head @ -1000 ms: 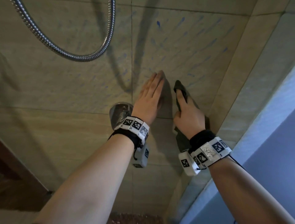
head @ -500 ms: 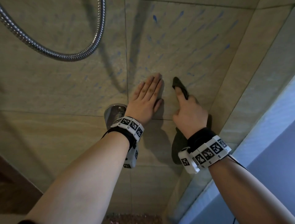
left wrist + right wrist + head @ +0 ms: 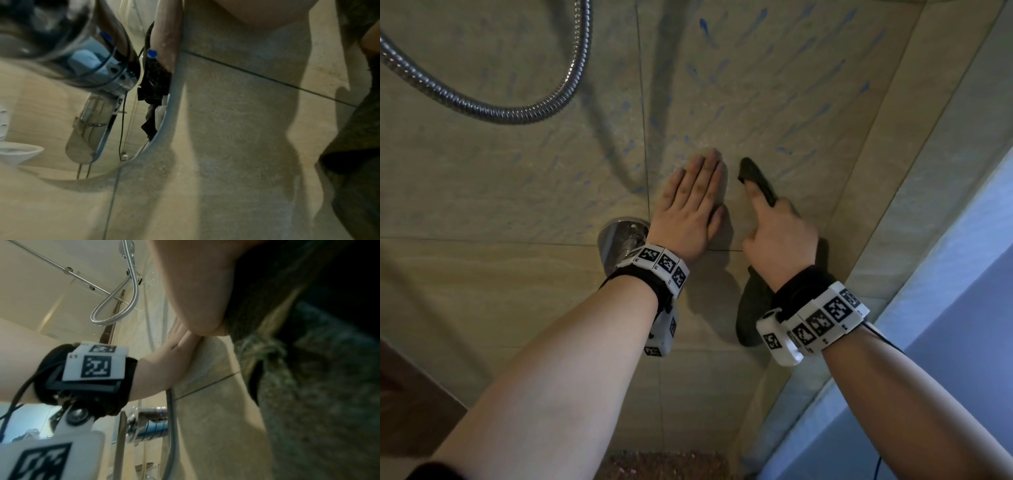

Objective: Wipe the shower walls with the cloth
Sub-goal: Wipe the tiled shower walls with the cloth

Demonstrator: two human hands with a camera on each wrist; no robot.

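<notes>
While the left hand (image 3: 690, 209) is laid flat on the beige tiled shower wall (image 3: 774, 85), fingers straight and together and holding nothing, the dark, crumpled cloth (image 3: 755, 178) is kept against the same wall by the right hand (image 3: 779, 236). That hand is set just to the right of the left hand, apart from it. Its index finger is stretched out along the cloth; the other fingers are hidden beneath the hand, so how they lie around the fabric cannot be told from the head view. One end of the cloth is seen beyond the fingertip, above the right hand, and the rest is seen hanging below the wrist against the wall. In the right wrist view the cloth (image 3: 320, 394) is seen bunched beside the palm, pressed between hand and tile, with the left hand (image 3: 180, 344) flat on the wall to the left of it.

A round chrome wall fitting (image 3: 619, 240) is mounted just left of the left hand, touching nothing but the wall. A ribbed chrome shower hose (image 3: 493, 109) is looped above and to the left of the left hand. Faint blue streaks (image 3: 703, 25) are scattered on the tile above both hands.
</notes>
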